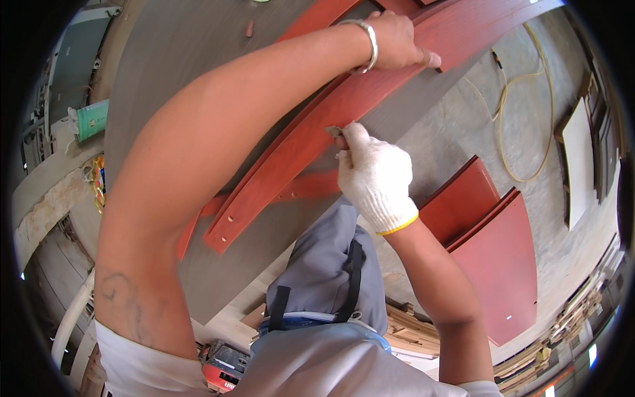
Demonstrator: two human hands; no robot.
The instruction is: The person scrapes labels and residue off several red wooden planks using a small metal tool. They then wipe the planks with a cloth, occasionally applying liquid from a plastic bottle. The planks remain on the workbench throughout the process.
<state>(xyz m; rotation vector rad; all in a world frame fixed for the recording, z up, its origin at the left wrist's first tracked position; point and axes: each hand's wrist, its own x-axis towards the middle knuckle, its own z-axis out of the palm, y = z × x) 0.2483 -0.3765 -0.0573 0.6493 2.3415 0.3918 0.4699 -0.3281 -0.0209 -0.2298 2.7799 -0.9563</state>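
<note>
A long curved red-painted wooden board point(310, 139) runs slantwise over the grey tabletop point(238, 278), with small holes at its lower end. My bare left hand point(397, 42), a silver bangle at its wrist, grips this board farther up, thumb over its near edge. Beside that thumb is the end of another red board point(471, 32). My right hand point(377, 173) wears a white knit glove with a yellow cuff edge. Between its thumb and fingers is a small grey-brown scrap point(333, 131), possibly sandpaper, at the curved board's near edge. A red crosspiece point(312, 184) passes below.
Red panels point(496, 268) lean together on the right. A yellow hose point(551, 114) loops over the concrete floor point(446, 124). A small reddish stub point(249, 29) rests on the far tabletop. At lower left is a red-and-black power tool or charger point(223, 364); wood strips point(412, 332) lie below.
</note>
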